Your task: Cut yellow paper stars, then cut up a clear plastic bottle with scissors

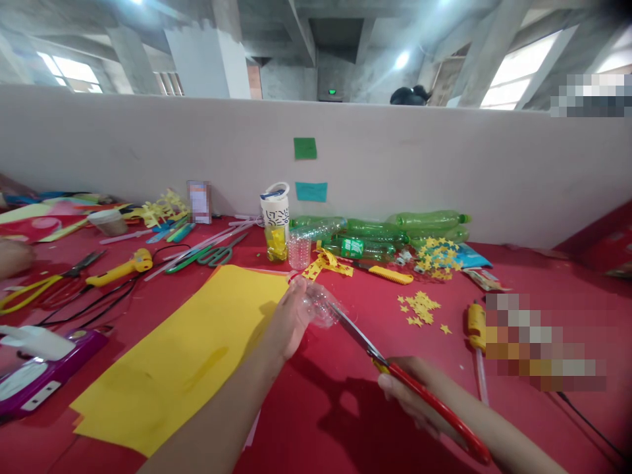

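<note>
My left hand [295, 317] is closed round the neck end of a clear plastic bottle piece [322, 308] in the middle of the view. From the right, my right hand [412, 388] grips scissors with red handles [439, 401]. Their long metal blades point up and left, with the tips at the right edge of the clear piece. Whether the blades touch the plastic is hard to tell. Under my left forearm lies a sheet of yellow paper [182, 355].
Green bottles [375, 230] lie along the back beside a white patterned cup [276, 214]. Yellow stars [422, 308] and a yellow glue gun [476, 326] are at the right. More scissors [34, 293], another glue gun [121, 268] and a purple power strip [54, 368] occupy the left.
</note>
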Motion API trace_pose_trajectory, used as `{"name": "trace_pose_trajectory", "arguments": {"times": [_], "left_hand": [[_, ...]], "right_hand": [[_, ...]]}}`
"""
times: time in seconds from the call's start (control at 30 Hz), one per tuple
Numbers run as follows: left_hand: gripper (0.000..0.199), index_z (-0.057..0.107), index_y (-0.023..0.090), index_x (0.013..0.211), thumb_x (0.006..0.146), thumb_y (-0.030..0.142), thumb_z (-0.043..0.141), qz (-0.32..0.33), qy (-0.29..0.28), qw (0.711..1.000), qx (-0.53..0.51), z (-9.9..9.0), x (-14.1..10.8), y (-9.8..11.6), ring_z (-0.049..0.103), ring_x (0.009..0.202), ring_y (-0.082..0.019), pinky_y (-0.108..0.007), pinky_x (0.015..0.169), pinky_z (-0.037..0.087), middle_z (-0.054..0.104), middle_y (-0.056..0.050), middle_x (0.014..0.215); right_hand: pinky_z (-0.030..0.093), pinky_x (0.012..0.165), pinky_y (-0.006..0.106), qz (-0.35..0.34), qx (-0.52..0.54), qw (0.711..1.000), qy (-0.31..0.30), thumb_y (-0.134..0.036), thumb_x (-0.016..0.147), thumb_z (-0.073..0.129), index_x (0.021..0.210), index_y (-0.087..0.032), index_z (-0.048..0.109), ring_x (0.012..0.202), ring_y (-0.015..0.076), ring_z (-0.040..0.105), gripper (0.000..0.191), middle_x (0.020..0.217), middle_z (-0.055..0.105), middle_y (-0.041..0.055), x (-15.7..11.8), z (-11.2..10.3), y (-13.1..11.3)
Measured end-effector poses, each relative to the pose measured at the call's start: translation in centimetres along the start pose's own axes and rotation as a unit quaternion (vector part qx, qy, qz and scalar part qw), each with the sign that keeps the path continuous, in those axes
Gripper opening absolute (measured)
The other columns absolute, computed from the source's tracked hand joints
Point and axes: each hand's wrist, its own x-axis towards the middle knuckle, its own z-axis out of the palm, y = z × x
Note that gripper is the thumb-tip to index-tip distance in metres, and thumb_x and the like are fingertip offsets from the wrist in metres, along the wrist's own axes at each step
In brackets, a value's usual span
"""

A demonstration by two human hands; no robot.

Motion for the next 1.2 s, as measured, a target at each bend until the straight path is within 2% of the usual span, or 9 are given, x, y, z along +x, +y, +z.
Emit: {"name": "trace_pose_trajectory", "arguments": {"times": [0.17, 0.37, 0.83, 0.97, 1.2], "left_hand": [[0.033, 0.062, 0.017, 0.086, 0.083, 0.049, 0.057, 0.001, -0.013, 1.0, -0.024, -0.2, 0.2, 0.1, 0.062, 0.078, -0.019, -0.034, 0.072, 0.049, 0.067, -0.004, 0.084], [0.025, 0.061, 0.018, 0.086, 0.085, 0.042, 0.059, 0.005, 0.003, 0.999, -0.039, 0.1, 0.0, -0.1, 0.062, 0.08, -0.017, -0.034, 0.079, 0.049, 0.067, -0.004, 0.085], [0.021, 0.061, 0.018, 0.087, 0.084, 0.039, 0.06, 0.018, 0.015, 0.999, -0.04, 0.3, -0.1, -0.2, 0.061, 0.082, -0.018, -0.035, 0.081, 0.047, 0.066, -0.003, 0.086], [0.019, 0.061, 0.019, 0.085, 0.084, 0.038, 0.061, 0.017, 0.01, 0.999, -0.034, 0.5, -0.2, -0.1, 0.061, 0.083, -0.018, -0.035, 0.081, 0.046, 0.067, -0.004, 0.085], [0.023, 0.06, 0.018, 0.087, 0.083, 0.04, 0.061, 0.028, -0.002, 0.999, -0.029, 0.3, 0.1, 0.0, 0.062, 0.077, -0.017, -0.032, 0.074, 0.048, 0.067, -0.004, 0.085]], "right_hand": [[0.03, 0.037, 0.015, 0.01, 0.011, 1.0, -0.01, -0.074, 0.082, 0.041, 0.076, -0.019, 0.044, 0.039, 0.005, 0.039, 0.055, 0.051, 0.039, -0.008, 0.0, 0.2, 0.1], [0.032, 0.038, 0.015, 0.018, 0.027, 0.999, -0.013, -0.072, 0.082, 0.043, 0.074, -0.019, 0.043, 0.039, 0.0041, 0.038, 0.053, 0.053, 0.039, -0.0083, -0.3, 0.2, -0.9], [0.034, 0.038, 0.016, 0.024, 0.023, 0.999, 0.003, -0.072, 0.081, 0.045, 0.073, -0.019, 0.044, 0.034, 0.0039, 0.038, 0.054, 0.046, 0.037, -0.01, 0.1, 0.4, -0.6], [0.032, 0.034, 0.016, 0.027, 0.028, 0.999, 0.003, -0.07, 0.082, 0.047, 0.072, -0.019, 0.045, 0.032, 0.0038, 0.036, 0.052, 0.044, 0.036, -0.0103, 0.2, 0.5, -0.9], [0.025, 0.031, 0.015, 0.066, -0.005, 0.997, 0.048, -0.062, 0.08, 0.056, 0.065, -0.019, 0.044, 0.03, 0.0023, 0.028, 0.046, 0.043, 0.033, -0.0103, 0.6, 0.6, -1.0]]}}
